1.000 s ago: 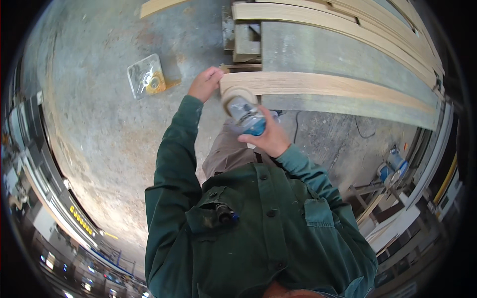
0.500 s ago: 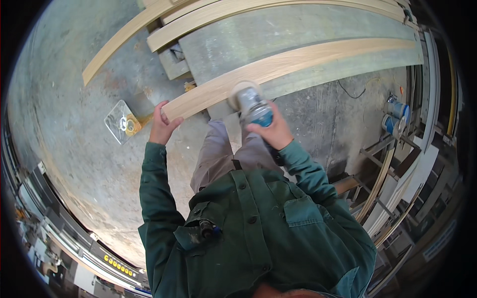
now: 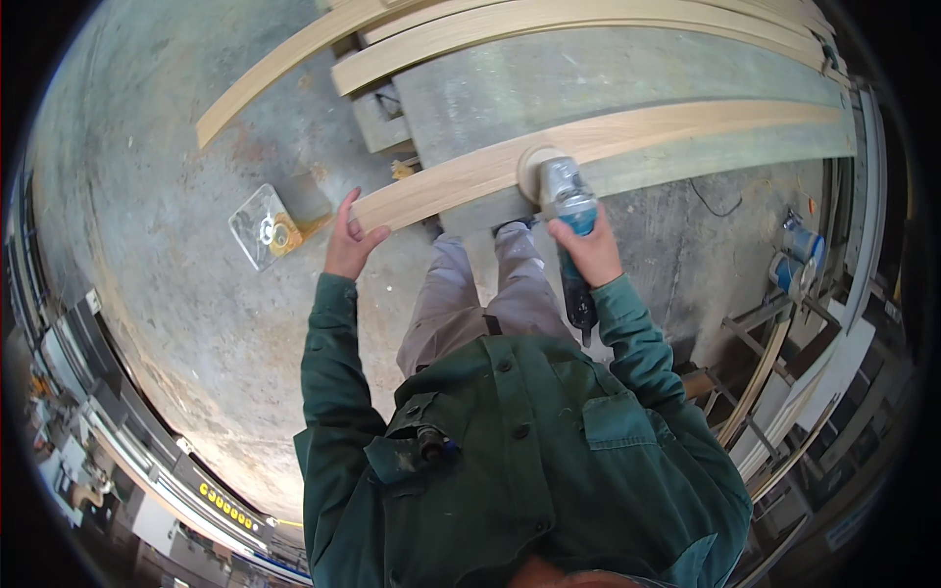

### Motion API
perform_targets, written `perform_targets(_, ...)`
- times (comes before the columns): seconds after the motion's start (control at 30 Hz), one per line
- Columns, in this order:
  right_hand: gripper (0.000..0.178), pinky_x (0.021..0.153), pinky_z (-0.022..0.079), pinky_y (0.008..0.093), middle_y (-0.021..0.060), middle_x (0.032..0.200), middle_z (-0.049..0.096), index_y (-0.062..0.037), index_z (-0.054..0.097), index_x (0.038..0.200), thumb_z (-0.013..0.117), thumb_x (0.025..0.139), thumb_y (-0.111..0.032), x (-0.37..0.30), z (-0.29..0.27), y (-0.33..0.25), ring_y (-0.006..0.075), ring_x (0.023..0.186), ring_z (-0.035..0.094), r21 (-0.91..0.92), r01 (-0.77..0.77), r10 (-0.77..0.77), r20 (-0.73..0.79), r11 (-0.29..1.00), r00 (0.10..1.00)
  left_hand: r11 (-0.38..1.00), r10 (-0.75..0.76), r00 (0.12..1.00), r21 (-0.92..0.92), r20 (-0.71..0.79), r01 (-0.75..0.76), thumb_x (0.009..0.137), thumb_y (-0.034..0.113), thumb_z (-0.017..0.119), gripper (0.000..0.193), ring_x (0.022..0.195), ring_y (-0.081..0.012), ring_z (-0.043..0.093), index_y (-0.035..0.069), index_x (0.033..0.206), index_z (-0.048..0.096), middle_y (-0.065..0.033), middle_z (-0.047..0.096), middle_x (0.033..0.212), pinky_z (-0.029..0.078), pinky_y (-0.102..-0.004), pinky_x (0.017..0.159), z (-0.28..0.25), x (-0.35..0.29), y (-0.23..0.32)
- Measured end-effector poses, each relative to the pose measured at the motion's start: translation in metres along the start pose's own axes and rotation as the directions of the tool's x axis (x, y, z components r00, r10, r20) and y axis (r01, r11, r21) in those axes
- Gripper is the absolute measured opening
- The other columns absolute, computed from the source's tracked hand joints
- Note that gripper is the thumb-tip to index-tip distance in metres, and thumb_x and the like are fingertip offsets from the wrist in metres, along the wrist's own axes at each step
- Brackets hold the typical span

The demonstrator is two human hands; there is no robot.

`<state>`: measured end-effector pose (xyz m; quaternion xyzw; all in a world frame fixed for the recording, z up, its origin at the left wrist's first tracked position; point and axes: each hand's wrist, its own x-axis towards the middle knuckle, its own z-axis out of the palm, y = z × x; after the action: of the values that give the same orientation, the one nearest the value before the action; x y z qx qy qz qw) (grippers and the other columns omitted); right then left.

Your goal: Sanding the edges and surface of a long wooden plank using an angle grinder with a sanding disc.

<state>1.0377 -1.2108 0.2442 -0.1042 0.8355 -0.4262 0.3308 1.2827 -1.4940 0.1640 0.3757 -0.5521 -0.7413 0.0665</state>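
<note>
A long pale wooden board [image 3: 441,187] lies in front of me on a grey, flat surface and stretches away to the right. My left hand [image 3: 351,243] grips its near left end, thumb at the lower edge and fingers at the upper one. With my right hand [image 3: 592,250] I hold a teal and black angle grinder [image 3: 572,203]. Its round, pale sanding disc [image 3: 534,172] rests at the board's face near the lower edge. The fingers under the grinder's body are partly hidden. Its rear handle points back toward my legs.
More wooden boards [image 3: 549,22] lie across the top of the view. A clear plastic tub [image 3: 259,227] sits on the concrete floor at the left. Blue tins [image 3: 790,257] and a metal rack [image 3: 750,338] stand at the right; a dark cable [image 3: 714,208] runs on the floor.
The grinder has moved right along the board, and its body has swung so more of its handle shows. My left hand still grips the board's end. The whole view has shifted slightly.
</note>
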Motion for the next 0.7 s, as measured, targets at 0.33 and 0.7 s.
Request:
perform_targets(0.33,0.106,0.086,0.049,0.0479,0.0294,0.108,0.063,-0.0065,0.029,0.142,0.075,0.066,-0.064,-0.016,0.131,-0.048,0.0458,0.102,0.061,-0.251,0.198,-0.066,0.453,0.947,0.889,0.976,0.095,0.968,0.214,-0.233,-0.044,0.096,0.015,0.056,0.051,0.092,-0.0132,0.057,0.003,0.142,0.039,-0.0049,0.060,0.098,0.045,-0.0267,0.083,-0.039,-0.048,-0.042)
perform_targets(0.7,0.093,0.092,0.048,0.0389,0.0237,0.113,0.062,-0.0018,0.038,0.136,0.080,0.070,-0.052,0.052,-0.018,-0.022,0.0335,0.108,0.062,0.012,0.013,-0.015,0.109,1.000,0.994,0.256,0.585,0.763,0.831,0.273,-0.494,0.080,0.021,0.070,0.060,0.119,-0.0401,0.045,0.002,0.132,0.049,-0.0213,0.049,0.129,0.033,-0.0495,0.102,0.105,0.015,0.022)
